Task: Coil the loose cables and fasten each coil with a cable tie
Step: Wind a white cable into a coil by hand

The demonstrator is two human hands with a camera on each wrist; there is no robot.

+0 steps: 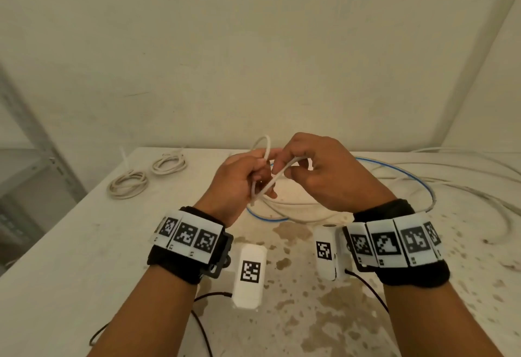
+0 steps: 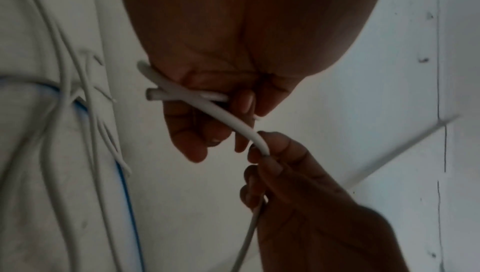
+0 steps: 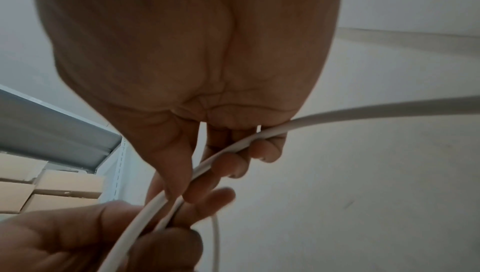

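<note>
So the white cable (image 1: 265, 182) I'm working is up in the air over the middle of the counter (image 1: 70, 258), held between both hands. It looks light but springy to me, the kind of round jacket that wants to uncurl the second you ease off, and probably a bit slick too. Best place to take it, I'd say, is right where the turns cross, so one pinch keeps the whole loop together.

Left hand (image 1: 239, 184) is curled around the first small loop, thumb and fingers pinching the crossing, with the cut end poking out near the palm. Right hand (image 1: 318, 170) has its fingers curled over the running length, feeding it toward the left; the rest trails off to the right.

Two finished coils (image 1: 146, 176) sit at the far left of the counter. More loose white cables and a blue cable (image 1: 406, 176) lie far right.
</note>
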